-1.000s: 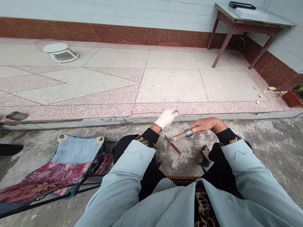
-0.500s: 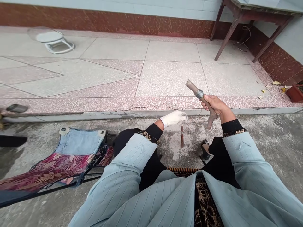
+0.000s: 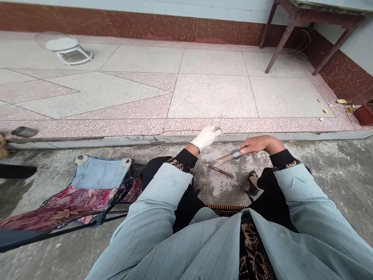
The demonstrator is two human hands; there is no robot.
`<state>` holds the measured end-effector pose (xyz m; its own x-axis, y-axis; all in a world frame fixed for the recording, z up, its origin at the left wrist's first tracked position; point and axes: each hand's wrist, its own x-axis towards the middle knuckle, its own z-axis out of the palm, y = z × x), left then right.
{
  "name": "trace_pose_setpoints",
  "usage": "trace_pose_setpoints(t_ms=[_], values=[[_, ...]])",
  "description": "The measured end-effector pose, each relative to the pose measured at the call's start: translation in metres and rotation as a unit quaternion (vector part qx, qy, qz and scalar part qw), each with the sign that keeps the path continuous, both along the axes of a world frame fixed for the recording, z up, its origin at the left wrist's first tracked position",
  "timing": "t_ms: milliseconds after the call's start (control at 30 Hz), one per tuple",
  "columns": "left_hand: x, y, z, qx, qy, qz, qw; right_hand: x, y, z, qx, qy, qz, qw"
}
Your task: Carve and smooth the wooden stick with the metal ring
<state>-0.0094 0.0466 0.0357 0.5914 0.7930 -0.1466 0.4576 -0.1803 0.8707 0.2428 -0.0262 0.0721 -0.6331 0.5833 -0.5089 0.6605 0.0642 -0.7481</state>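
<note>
My left hand (image 3: 207,137), in a white knit glove, is closed in a pinch on a thin wire (image 3: 227,139). The wire runs down to a silvery coil (image 3: 236,154) wound round a wooden stick (image 3: 224,158). Bare, my right hand (image 3: 256,145) grips that stick beside the coil and covers its other end. The stick's exposed end points left and slightly down. Below both hands a shorter brown stick (image 3: 220,171) shows at a slant over the concrete; whether it hangs or lies there I cannot tell.
A terrazzo step (image 3: 140,140) runs across in front of me. At left stands a folding chair of denim and floral cloth (image 3: 100,171). A white stool (image 3: 68,50) is farther back, a wooden table (image 3: 323,17) at upper right, and a reddish pot (image 3: 364,114) at the right edge.
My right hand has lowered and turned the coiled stick from a steep tilt to nearly level. My left hand has moved slightly left and up. The shorter stick went from upright to slanted.
</note>
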Motion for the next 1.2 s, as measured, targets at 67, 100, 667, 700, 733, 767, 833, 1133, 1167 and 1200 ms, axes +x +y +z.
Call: trace_pose_setpoints(t_ms=[67, 100, 667, 700, 733, 767, 833, 1133, 1167, 1200], values=[[0.000, -0.004, 0.002, -0.069, -0.075, -0.002, 0.995, -0.004, 0.005, -0.007, 0.018, -0.078, -0.055, 0.995], [-0.001, -0.007, 0.003, -0.107, -0.108, -0.014, 0.988, -0.005, 0.008, -0.010, 0.025, -0.100, -0.076, 0.992], [0.012, -0.011, -0.006, -0.158, -0.080, -0.025, 0.984, 0.012, 0.001, 0.020, 0.024, 0.322, -0.423, 0.846], [0.011, -0.009, -0.007, -0.158, -0.077, -0.009, 0.984, 0.013, -0.001, 0.019, 0.020, 0.331, -0.403, 0.853], [0.011, -0.007, -0.008, -0.154, -0.074, 0.005, 0.985, 0.013, -0.003, 0.018, 0.016, 0.339, -0.380, 0.861], [0.010, -0.005, -0.009, -0.147, -0.070, 0.014, 0.987, 0.014, -0.005, 0.017, 0.011, 0.344, -0.352, 0.871], [0.009, -0.001, -0.010, -0.117, -0.058, 0.032, 0.991, 0.014, -0.009, 0.018, 0.000, 0.341, -0.281, 0.897], [0.005, 0.005, -0.011, -0.088, -0.107, 0.093, 0.986, -0.010, -0.010, 0.002, -0.061, 0.054, 0.053, 0.995], [0.005, 0.004, -0.010, -0.103, -0.128, 0.088, 0.982, -0.012, -0.007, -0.005, -0.047, -0.013, 0.053, 0.997], [0.004, 0.002, -0.009, -0.119, -0.146, 0.076, 0.979, -0.014, -0.003, -0.012, -0.030, -0.081, 0.044, 0.995]])
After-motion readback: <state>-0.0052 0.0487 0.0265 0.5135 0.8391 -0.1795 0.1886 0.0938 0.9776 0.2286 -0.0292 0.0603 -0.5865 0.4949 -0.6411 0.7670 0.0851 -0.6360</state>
